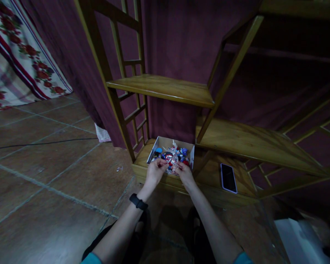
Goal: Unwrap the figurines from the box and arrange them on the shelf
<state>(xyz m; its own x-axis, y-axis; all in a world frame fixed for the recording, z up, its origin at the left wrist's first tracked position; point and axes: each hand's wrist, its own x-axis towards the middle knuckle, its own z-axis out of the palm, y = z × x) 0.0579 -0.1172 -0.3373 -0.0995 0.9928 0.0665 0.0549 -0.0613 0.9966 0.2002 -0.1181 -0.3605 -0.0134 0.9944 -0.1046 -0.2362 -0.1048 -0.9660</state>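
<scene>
Left hand point(156, 170), right hand point(184, 172) pinch clear wrapper point(171, 157) over box point(191, 156); hard pull could tear it, scattering toys point(184, 151).

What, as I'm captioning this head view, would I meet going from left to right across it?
Floral cloth → small shiny scrap on the floor → dark wristband → left hand → right hand → phone → white object at lower right.

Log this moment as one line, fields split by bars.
left hand: holding clear wrapping | right hand: holding same wrapping | box: on bottom shelf, small figures inside | phone: same shelf, right of box
</scene>
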